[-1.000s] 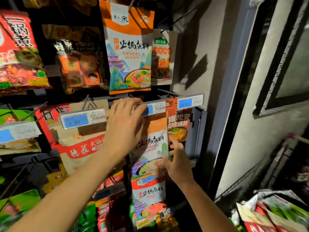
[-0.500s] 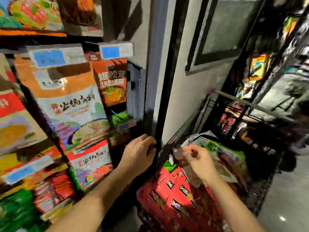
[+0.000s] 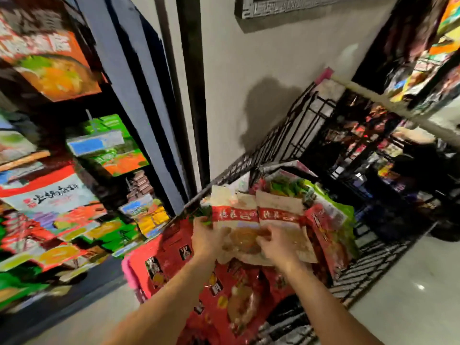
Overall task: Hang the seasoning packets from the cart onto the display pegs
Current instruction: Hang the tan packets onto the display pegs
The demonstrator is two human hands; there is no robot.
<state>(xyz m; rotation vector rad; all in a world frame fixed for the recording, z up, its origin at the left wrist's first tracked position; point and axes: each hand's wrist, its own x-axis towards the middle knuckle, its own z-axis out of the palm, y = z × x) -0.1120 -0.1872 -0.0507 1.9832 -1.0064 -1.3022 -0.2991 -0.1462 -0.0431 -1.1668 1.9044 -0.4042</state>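
Tan packets (image 3: pixel 239 215) — left hand (image 3: pixel 205 241) grips them; right hand (image 3: pixel 278 244) too

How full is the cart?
Well filled: red packets and beige packets heap inside the cart; left hand and right hand grip the beige ones.

Both hands reach into the black wire cart (image 3: pixel 306 113). The left hand (image 3: pixel 206 239) and right hand (image 3: pixel 277 242) grip beige packets (image 3: pixel 236 202) with red bands, which lie above red packets (image 3: pixel 224 290). A stocked display rack (image 3: pixel 117 70) stands at left, blurred.
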